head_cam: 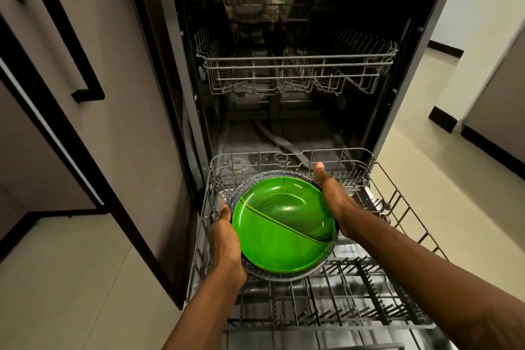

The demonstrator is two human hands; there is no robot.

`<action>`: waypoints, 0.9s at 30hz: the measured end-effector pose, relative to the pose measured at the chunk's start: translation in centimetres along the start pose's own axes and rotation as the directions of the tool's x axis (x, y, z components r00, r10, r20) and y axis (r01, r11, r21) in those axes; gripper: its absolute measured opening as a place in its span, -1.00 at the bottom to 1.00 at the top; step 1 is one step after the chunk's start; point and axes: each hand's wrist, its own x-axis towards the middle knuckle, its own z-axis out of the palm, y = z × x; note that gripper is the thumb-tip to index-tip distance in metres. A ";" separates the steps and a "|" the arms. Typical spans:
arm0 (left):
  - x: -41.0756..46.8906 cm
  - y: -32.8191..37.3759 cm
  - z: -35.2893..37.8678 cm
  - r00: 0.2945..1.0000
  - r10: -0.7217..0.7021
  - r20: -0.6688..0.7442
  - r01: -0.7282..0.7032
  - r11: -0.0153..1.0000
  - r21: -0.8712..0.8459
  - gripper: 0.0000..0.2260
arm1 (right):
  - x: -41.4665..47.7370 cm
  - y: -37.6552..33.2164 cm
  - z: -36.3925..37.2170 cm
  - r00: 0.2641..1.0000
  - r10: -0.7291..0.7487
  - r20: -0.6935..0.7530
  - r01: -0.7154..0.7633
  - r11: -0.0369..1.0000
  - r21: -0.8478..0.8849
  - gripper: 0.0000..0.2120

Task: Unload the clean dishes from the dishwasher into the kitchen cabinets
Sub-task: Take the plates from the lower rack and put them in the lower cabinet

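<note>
Hands are holding two stacked plates above the far left part of the grey wire lower rack (355, 293), which is standing pulled out of the open dishwasher (193, 111). A bright green round divided plastic plate (281, 221) is lying on a larger grey speckled round plate (284, 277). The left hand (224, 239) is gripping the speckled plate's left rim, thumb curling over the edge. The right hand (332, 199) is pressing its palm against the right rim, thumb pointing far; its fingers are hiding beneath, so I cannot tell whether they are curling. A grey wire upper rack (295, 68) is sitting inside. A brown cabinet door (127, 94) with a black handle (56, 37) is standing to the left.
</note>
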 end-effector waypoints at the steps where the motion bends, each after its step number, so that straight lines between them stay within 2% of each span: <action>1: 1.2 -0.7 -0.3 1.000 -0.006 -0.015 0.006 1.000 0.016 -0.27 | 0.1 0.1 0.0 1.000 0.000 -0.001 0.000 1.000 0.000 0.01; 2: 2.3 -1.3 -0.7 0.999 -0.008 -0.035 0.009 0.999 0.032 -0.26 | 0.0 -0.1 0.2 1.000 0.005 0.001 -0.005 1.000 0.008 0.00; 4: 2.8 -1.4 -0.9 0.997 -0.026 -0.067 0.029 0.999 0.044 -0.26 | 0.2 -0.1 0.5 0.999 0.031 0.025 -0.032 0.999 0.021 0.19; 5: 2.3 -0.8 -0.7 0.997 -0.027 -0.074 0.030 0.999 0.038 -0.26 | 0.0 -0.3 0.6 0.999 0.028 0.044 -0.029 0.999 0.024 0.21; 6: 1.9 -0.3 -0.6 0.997 -0.022 -0.077 0.025 0.999 0.039 -0.25 | -0.3 -0.5 0.8 0.998 0.027 0.065 -0.029 0.999 0.024 0.10; 8: 1.5 0.1 -0.7 0.994 -0.020 -0.109 0.026 0.999 0.048 -0.22 | -1.3 -1.3 1.1 0.994 0.032 0.109 -0.039 0.997 0.066 -0.23; 12: 1.4 0.7 -0.6 0.994 -0.007 -0.106 0.014 0.998 0.065 -0.19 | -0.9 -1.2 1.1 0.997 0.025 0.070 -0.029 0.998 0.057 -0.36; 17: -2.0 3.4 0.6 0.991 0.017 -0.133 -0.005 0.995 0.095 -0.16 | -0.6 -2.2 0.7 1.000 0.018 -0.024 -0.015 0.994 0.107 -0.26; 19: -3.2 5.2 1.2 0.988 -0.002 -0.158 0.019 0.994 0.107 -0.09 | -1.5 -3.2 0.1 0.995 0.049 -0.083 -0.041 0.994 0.097 -0.11; 21: -4.4 6.3 1.8 0.991 -0.016 -0.135 0.034 0.991 0.131 -0.07 | -3.2 -4.4 -0.8 0.991 0.067 -0.118 -0.056 0.994 0.095 -0.12; 22: -6.3 7.5 2.5 0.990 -0.050 -0.132 0.070 0.986 0.154 -0.09 | -4.9 -6.1 -1.5 0.990 0.070 -0.118 -0.057 0.992 0.110 -0.15; 25: -11.1 10.5 4.4 0.991 -0.070 -0.110 0.087 0.983 0.162 -0.27 | -9.6 -10.6 -3.4 0.975 0.135 -0.177 -0.110 0.984 0.143 0.05; 27: -13.4 12.2 5.0 0.990 -0.071 -0.124 0.094 0.977 0.189 -0.24 | -12.2 -13.1 -4.6 0.966 0.140 -0.218 -0.104 0.980 0.168 0.04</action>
